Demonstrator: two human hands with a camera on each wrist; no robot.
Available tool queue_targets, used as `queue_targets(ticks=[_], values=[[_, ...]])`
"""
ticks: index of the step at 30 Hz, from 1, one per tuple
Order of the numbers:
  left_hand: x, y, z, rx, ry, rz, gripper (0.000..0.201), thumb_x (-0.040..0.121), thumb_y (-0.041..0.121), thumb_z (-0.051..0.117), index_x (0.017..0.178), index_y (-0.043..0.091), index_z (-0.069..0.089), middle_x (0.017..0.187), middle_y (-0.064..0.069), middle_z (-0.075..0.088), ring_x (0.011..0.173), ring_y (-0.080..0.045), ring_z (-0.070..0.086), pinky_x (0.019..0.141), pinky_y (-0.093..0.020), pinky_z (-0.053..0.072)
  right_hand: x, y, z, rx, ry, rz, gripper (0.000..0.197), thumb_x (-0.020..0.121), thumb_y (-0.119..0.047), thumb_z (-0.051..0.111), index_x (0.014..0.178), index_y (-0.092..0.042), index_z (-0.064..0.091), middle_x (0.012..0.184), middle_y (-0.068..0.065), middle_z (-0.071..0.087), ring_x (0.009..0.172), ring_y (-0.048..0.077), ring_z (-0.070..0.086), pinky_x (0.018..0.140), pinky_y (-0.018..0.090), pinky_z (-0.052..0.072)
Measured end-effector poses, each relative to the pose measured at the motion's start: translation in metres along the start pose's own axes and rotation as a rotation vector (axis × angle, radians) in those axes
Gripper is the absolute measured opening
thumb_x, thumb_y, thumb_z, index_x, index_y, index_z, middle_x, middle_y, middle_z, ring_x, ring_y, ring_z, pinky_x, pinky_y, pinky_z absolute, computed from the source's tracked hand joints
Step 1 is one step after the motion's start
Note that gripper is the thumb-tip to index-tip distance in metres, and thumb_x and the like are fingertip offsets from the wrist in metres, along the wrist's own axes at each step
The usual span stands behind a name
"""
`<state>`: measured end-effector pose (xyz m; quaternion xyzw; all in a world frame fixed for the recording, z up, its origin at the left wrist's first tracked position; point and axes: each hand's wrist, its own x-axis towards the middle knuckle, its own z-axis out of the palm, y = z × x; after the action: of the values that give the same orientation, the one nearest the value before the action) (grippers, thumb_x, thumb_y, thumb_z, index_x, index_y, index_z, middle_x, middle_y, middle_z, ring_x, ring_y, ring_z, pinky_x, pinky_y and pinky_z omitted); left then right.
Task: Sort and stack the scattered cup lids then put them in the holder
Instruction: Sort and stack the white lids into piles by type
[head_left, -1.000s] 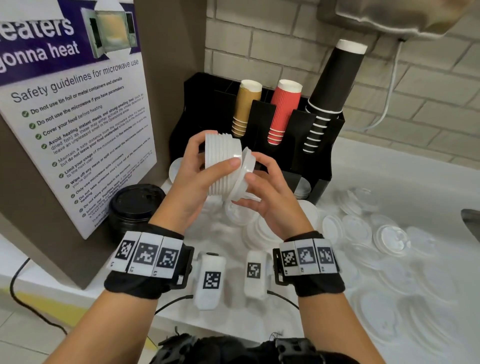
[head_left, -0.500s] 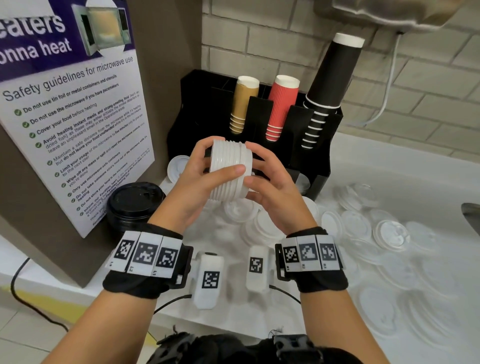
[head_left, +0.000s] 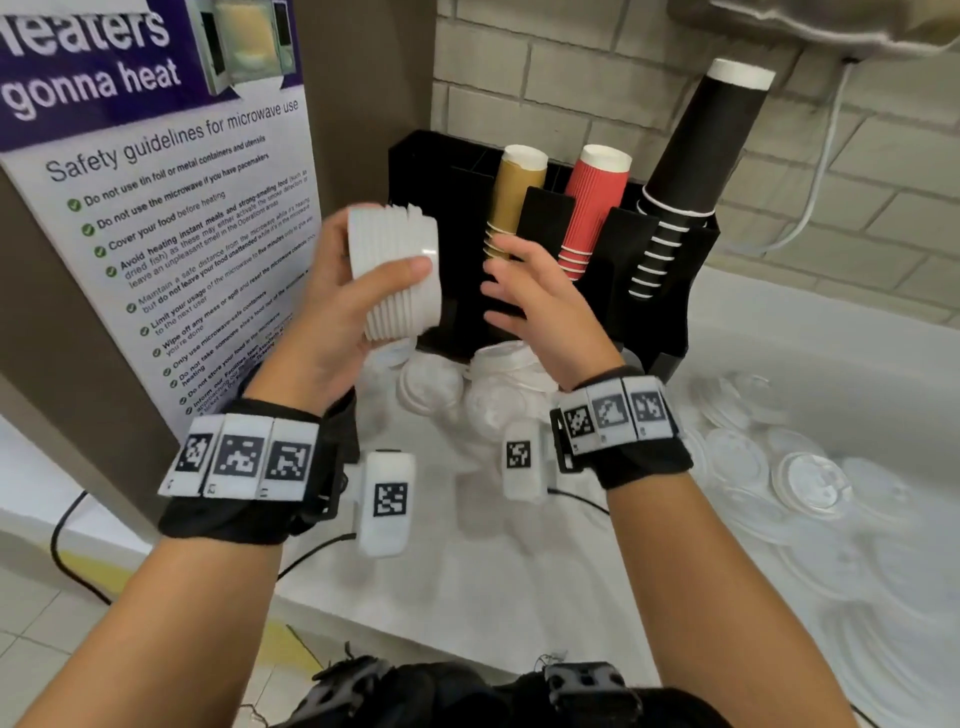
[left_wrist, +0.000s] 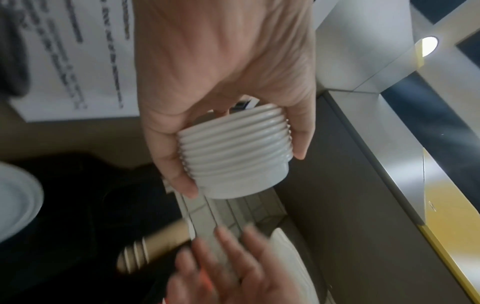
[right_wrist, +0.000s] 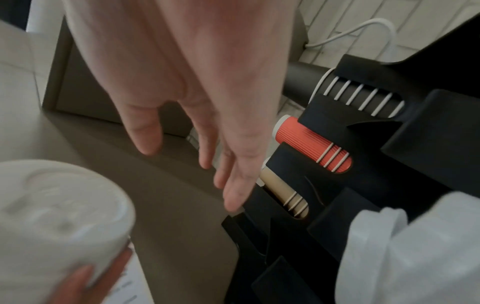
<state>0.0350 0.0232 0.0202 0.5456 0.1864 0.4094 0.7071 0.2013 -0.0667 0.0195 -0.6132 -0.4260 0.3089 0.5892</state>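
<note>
— White lid stack (head_left: 396, 270), where was it?
— Gripped in the left hand (head_left: 332, 332), in the air before the holder (head_left: 613, 291).
— And the right hand (head_left: 540, 312)?
— Fingers spread, holding nothing; loose lids (head_left: 810, 483) lay along the counter's right side.

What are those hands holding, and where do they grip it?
The left hand grips a stack of white lids round its ribbed side. The right hand holds nothing.

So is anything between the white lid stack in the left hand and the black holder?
Nothing visible. The stack of white plastic lids in the left hand hangs just before the black cup-and-lid holder; the open right hand is beside it.
</note>
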Motion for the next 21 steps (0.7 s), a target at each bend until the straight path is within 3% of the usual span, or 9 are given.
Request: queue_targets(ticks=[3,6,8,10,12,15,19,21], values=[[0.005,0.014,-0.012,0.005,0.034,0.044,0.054,0.072,0.024,0.071,0.118,0.036,0.047,0.114,0.011,0.059,0.094,-0.004,0.066,0.068,-0.032,0.057,0.024,0.005,0.003,-0.181,0.022,0.048,0.039,0.097,-0.023,0.052,0.135,-0.018,0.047,0.108,-0.006,0.058,0.109,0.01,0.056,0.097,0.034,0.05],[0.007,0.021,-0.018,0.007,0.056,0.069,0.054,0.074,0.022,0.07,0.12,0.034,0.045,0.111,0.012,0.06,0.091,-0.005,0.066,0.068,-0.032,0.056,0.042,0.013,0.019,-0.385,-0.072,0.089,0.038,0.095,-0.022,0.055,0.133,-0.014,0.049,0.122,0.004,0.058,0.11,0.016,0.055,0.1,0.034,0.046],[0.008,0.022,-0.02,0.01,0.054,0.081,0.051,0.075,0.021,0.069,0.118,0.033,0.045,0.107,0.013,0.061,0.091,-0.005,0.066,0.068,-0.033,0.055,0.05,0.02,0.04,-0.61,-0.276,0.084,0.041,0.095,-0.023,0.055,0.134,-0.012,0.051,0.131,0.008,0.056,0.112,0.016,0.054,0.099,0.029,0.043],[0.008,0.023,-0.021,0.019,0.059,0.085,0.049,0.075,0.021,0.069,0.116,0.034,0.046,0.105,0.015,0.062,0.089,-0.002,0.067,0.069,-0.033,0.055,0.055,0.034,0.066,-0.892,-0.522,0.081,0.046,0.094,-0.027,0.055,0.139,-0.016,0.047,0.139,0.009,0.049,0.123,0.022,0.049,0.101,0.03,0.04],[0.008,0.023,-0.022,0.018,0.067,0.075,0.053,0.074,0.021,0.07,0.119,0.034,0.046,0.108,0.014,0.062,0.091,-0.002,0.067,0.072,-0.034,0.055,0.058,0.052,0.089,-1.162,-0.644,0.068,0.05,0.093,-0.033,0.054,0.141,-0.023,0.043,0.138,0.01,0.044,0.124,0.028,0.045,0.094,0.033,0.04],[0.008,0.022,-0.021,0.018,0.068,0.062,0.065,0.074,0.021,0.071,0.132,0.028,0.043,0.117,0.008,0.06,0.098,-0.008,0.064,0.069,-0.03,0.054,0.056,0.077,0.107,-1.447,-0.648,-0.027,0.051,0.088,-0.043,0.059,0.133,-0.024,0.048,0.128,0.01,0.042,0.122,0.031,0.039,0.089,0.041,0.041],[0.008,0.02,-0.019,0.023,0.076,0.062,0.06,0.072,0.021,0.072,0.125,0.03,0.044,0.113,0.011,0.061,0.093,-0.005,0.067,0.065,-0.028,0.054,0.056,0.094,0.113,-1.51,-0.563,-0.227,0.049,0.078,-0.054,0.064,0.117,-0.026,0.057,0.119,0.006,0.045,0.117,0.029,0.038,0.093,0.043,0.035],[0.009,0.019,-0.018,0.026,0.073,0.064,0.059,0.073,0.021,0.071,0.124,0.029,0.044,0.111,0.012,0.062,0.093,-0.005,0.067,0.065,-0.029,0.054,0.058,0.097,0.117,-1.518,-0.586,-0.226,0.048,0.079,-0.057,0.061,0.116,-0.026,0.056,0.118,0.003,0.049,0.12,0.027,0.037,0.097,0.045,0.031]])
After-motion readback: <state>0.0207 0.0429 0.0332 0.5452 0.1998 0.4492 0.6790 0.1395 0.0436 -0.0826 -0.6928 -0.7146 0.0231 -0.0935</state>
